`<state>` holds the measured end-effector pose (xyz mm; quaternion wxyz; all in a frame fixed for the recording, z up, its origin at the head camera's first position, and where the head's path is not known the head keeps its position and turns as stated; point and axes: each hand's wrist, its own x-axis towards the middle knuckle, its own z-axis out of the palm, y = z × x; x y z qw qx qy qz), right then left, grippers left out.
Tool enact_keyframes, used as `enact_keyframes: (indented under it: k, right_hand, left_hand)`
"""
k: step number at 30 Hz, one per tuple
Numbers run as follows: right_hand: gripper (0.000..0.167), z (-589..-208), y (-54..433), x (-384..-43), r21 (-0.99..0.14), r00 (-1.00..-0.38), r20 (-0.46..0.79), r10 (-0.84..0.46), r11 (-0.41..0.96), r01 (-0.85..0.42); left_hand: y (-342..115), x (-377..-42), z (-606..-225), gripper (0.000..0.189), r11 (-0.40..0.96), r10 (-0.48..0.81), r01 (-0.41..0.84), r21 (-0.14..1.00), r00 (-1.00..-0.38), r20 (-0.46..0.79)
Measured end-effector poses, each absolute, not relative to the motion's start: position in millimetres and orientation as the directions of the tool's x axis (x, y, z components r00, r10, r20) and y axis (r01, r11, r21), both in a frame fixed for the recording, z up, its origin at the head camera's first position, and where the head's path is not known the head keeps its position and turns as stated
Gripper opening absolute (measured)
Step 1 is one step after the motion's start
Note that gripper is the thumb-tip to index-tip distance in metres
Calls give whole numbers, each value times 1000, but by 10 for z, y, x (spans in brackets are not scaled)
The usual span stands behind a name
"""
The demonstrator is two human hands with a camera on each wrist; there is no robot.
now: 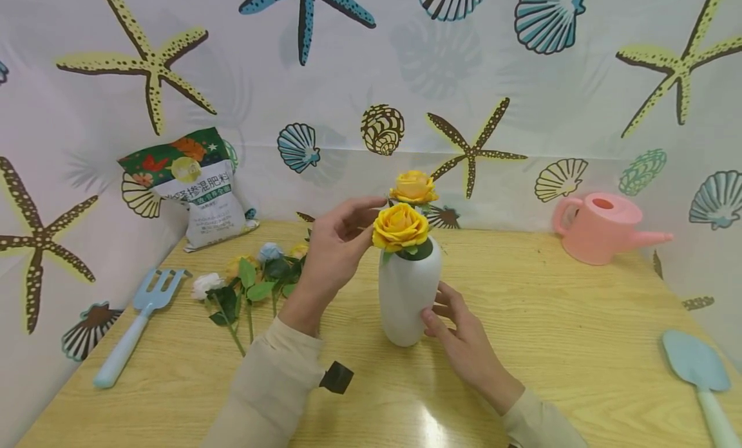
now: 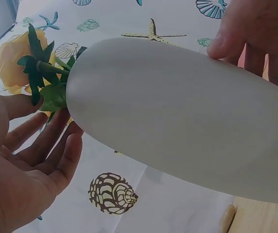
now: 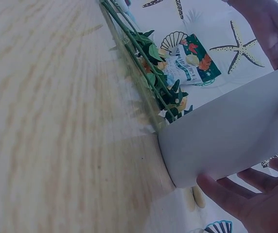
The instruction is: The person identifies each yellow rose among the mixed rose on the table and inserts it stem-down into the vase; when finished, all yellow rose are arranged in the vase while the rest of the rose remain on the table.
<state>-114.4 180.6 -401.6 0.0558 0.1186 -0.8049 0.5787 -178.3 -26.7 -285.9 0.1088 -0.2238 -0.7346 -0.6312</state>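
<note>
1. White vase [image 1: 406, 293] is standing on the wooden table [image 1: 551, 326], near the middle, between the two hands.
2. A fertilizer bag [image 1: 211, 206] is leaning at the back left, against the patterned backdrop.
3. A pink watering can [image 1: 605, 229] is sitting at the back right, its spout pointing right.
4. Loose flowers [image 1: 261, 290], white, yellow and blue, are lying left of the vase.
5. A blue fork [image 1: 142, 319] is resting at the far left, a blue trowel [image 1: 695, 361] at the far right.
6. The right hand [image 1: 464, 342] is grasping the vase's lower part, thumb and fingers curling round it.
7. The left hand [image 1: 342, 242] is reaching to two yellow roses [image 1: 400, 227], fingers bending loosely; whether they are pinching a leaf, I cannot tell.
8. Those roses are rising from the vase's mouth, the nearer one overhanging the rim.
</note>
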Motion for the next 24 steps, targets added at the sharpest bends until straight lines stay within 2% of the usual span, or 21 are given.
enact_keyframes:
  k: [14, 20, 24]
  right_hand:
    - [52, -4030, 1796, -1141, -910, -962, 239, -130, 317, -269]
    - [52, -4040, 1794, -1143, -909, -963, 236, -128, 321, -265]
    - [52, -4042, 1789, -1144, -910, -961, 244, -133, 312, -274]
  left_hand:
    - [-349, -1797, -2984, 29, 103, 227, 470, 877, -869, 439]
    - [-532, -1788, -3079, 28, 134, 192, 447, 884, -887, 420]
    - [-729, -1789, -3194, 27, 170, 143, 387, 906, -919, 366]
